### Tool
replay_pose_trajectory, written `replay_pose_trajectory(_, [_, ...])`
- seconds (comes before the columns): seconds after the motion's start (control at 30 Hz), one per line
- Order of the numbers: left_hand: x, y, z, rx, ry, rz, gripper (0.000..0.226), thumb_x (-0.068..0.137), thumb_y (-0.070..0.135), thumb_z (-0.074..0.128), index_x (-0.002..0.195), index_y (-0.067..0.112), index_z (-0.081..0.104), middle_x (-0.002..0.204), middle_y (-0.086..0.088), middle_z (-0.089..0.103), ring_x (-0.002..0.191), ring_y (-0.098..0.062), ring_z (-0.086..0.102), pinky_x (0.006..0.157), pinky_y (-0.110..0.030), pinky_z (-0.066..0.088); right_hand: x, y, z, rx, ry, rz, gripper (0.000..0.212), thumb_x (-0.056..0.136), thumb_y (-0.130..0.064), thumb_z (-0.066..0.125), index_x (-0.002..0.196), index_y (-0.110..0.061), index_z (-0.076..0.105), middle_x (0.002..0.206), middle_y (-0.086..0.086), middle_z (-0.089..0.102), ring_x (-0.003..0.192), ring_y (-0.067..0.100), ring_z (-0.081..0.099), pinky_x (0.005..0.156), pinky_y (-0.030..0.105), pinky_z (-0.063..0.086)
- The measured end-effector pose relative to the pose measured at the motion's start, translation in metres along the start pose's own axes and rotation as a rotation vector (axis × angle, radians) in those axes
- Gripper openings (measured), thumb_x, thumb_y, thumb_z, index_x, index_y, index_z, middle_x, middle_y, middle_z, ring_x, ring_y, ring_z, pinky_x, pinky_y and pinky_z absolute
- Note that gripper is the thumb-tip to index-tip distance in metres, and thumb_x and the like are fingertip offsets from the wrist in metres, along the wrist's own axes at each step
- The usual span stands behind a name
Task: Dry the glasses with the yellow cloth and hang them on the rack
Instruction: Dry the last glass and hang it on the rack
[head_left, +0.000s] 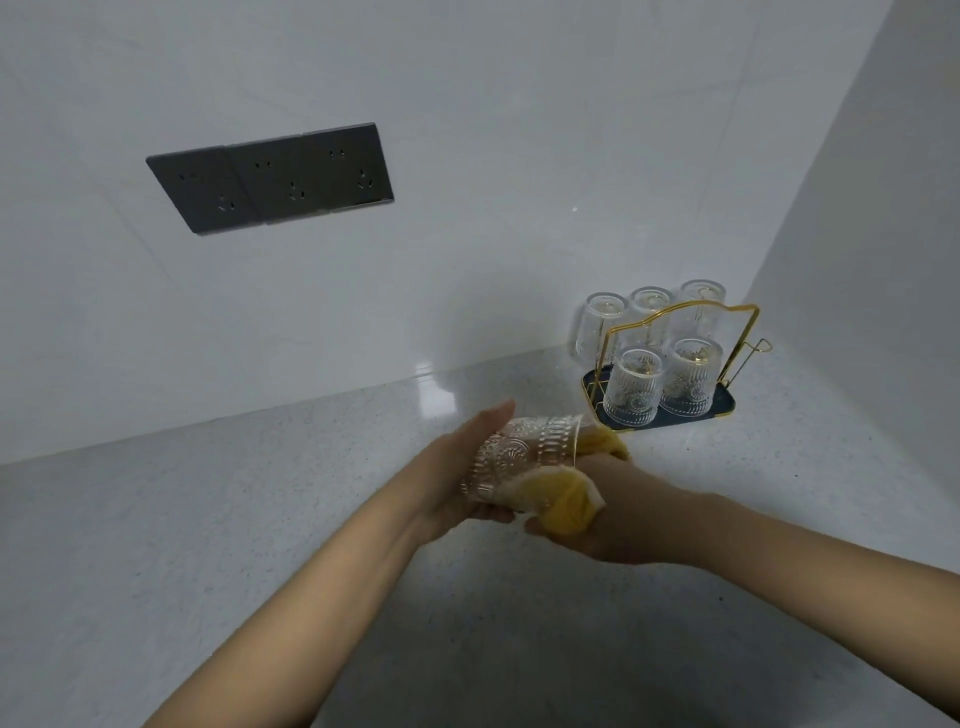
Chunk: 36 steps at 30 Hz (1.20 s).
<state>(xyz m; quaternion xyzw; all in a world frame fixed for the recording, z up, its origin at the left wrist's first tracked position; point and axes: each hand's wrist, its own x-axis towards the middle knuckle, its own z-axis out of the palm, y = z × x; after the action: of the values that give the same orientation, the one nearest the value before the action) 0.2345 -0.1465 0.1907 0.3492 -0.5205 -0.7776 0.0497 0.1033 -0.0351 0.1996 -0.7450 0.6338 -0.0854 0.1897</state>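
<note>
Fingers of left hand (457, 467) grip ribbed glass (519, 457); right hand (613, 514) clutches soft yellow cloth (569, 506).

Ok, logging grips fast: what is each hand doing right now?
Left hand: holds the patterned glass on its side.
Right hand: grips the yellow cloth, pushed into the glass's mouth.

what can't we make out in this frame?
Head view only:
- Right hand fingers: covered by the yellow cloth.
- Inside of the held glass: cloth fills its mouth; wet or dry unclear.
- Rack pegs: hidden behind hung glasses; only one free peg shows.
- Left hand fingertips: behind the glass.
</note>
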Motion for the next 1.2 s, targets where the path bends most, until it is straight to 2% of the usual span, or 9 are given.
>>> replay_pose_trajectory(0.1, [0.007,-0.012,0.000,-0.055,-0.031,0.154,0.059,0.074,0.067,0.062,0.116,0.027,0.061,0.120,-0.012,0.065,0.102,-0.029,0.067,0.075,-0.046,0.059,0.001,0.007,-0.005,0.336,0.124,0.077,0.040,0.090,-0.034,0.050,0.124,-0.014,0.053,0.126,0.004,0.056,0.114,0.014,0.054,0.105,0.029,0.040])
replay_pose_trajectory(0.23, [0.018,-0.039,0.005,0.217,0.203,0.674,0.062,0.070,0.070,0.063,0.121,0.041,0.041,0.119,-0.001,0.053,0.093,-0.007,0.066,0.073,-0.032,0.059,0.001,0.013,-0.019,1.382,0.110,0.299,0.030,0.076,-0.011,0.064,0.105,-0.015,0.062,0.105,0.009,0.066,0.098,0.023,0.064,0.082,0.032,0.056])
replay_pose_trajectory(0.33, [0.013,-0.031,0.009,0.169,0.206,0.604,0.052,0.077,0.056,0.060,0.115,0.024,0.048,0.104,-0.006,0.059,0.077,-0.005,0.067,0.061,-0.024,0.055,-0.006,0.001,-0.019,0.980,0.043,0.214,0.031,0.086,-0.011,0.057,0.116,-0.007,0.055,0.118,0.013,0.059,0.108,0.022,0.058,0.085,0.024,0.050])
replay_pose_trajectory(0.47, [0.004,-0.012,0.007,0.007,0.065,0.032,0.064,0.084,0.059,0.059,0.123,0.008,0.055,0.089,-0.008,0.070,0.067,-0.019,0.068,0.053,-0.029,0.053,-0.011,-0.003,-0.009,0.066,0.058,-0.042,0.030,0.096,-0.021,0.044,0.125,-0.015,0.050,0.121,-0.011,0.048,0.106,-0.003,0.043,0.097,0.007,0.028])
replay_pose_trajectory(0.53, [0.003,-0.012,0.004,-0.004,-0.019,0.029,0.066,0.084,0.064,0.054,0.122,0.010,0.058,0.087,-0.006,0.072,0.069,-0.018,0.069,0.056,-0.030,0.055,-0.006,0.001,-0.004,-0.034,0.174,-0.063,0.030,0.095,-0.024,0.043,0.120,-0.015,0.056,0.122,-0.002,0.057,0.110,0.009,0.053,0.103,0.019,0.035])
replay_pose_trajectory(0.77, [0.017,-0.037,0.004,0.070,0.164,0.556,0.062,0.061,0.065,0.075,0.115,0.043,0.052,0.122,-0.011,0.056,0.106,-0.033,0.063,0.083,-0.054,0.056,-0.004,0.009,-0.025,1.228,0.063,0.184,0.024,0.082,-0.009,0.060,0.105,-0.015,0.062,0.103,0.005,0.065,0.088,0.006,0.066,0.071,0.016,0.053])
replay_pose_trajectory(1.0, [0.000,-0.011,0.006,-0.168,-0.028,0.086,0.062,0.079,0.052,0.068,0.120,0.006,0.055,0.088,-0.008,0.071,0.069,-0.019,0.068,0.056,-0.030,0.055,-0.007,0.005,-0.014,0.199,0.051,-0.014,0.038,0.092,-0.032,0.052,0.128,-0.022,0.049,0.119,-0.022,0.040,0.106,-0.011,0.034,0.079,-0.013,0.019])
replay_pose_trajectory(1.1, [0.003,-0.011,0.000,-0.153,-0.073,0.146,0.090,0.063,0.064,0.076,0.132,0.011,0.049,0.110,-0.012,0.068,0.082,-0.023,0.070,0.065,-0.036,0.058,-0.002,0.014,-0.009,0.218,0.177,-0.054,0.032,0.089,-0.029,0.059,0.119,-0.016,0.059,0.118,-0.010,0.058,0.110,0.003,0.051,0.096,0.004,0.034])
replay_pose_trajectory(1.2, [0.006,-0.021,0.001,-0.026,0.032,0.398,0.085,0.057,0.057,0.082,0.129,0.035,0.044,0.125,0.000,0.058,0.099,-0.024,0.069,0.073,-0.042,0.059,-0.003,0.014,-0.021,0.812,0.172,0.120,0.025,0.082,-0.015,0.066,0.107,-0.011,0.063,0.098,-0.003,0.066,0.096,0.014,0.062,0.086,0.021,0.052])
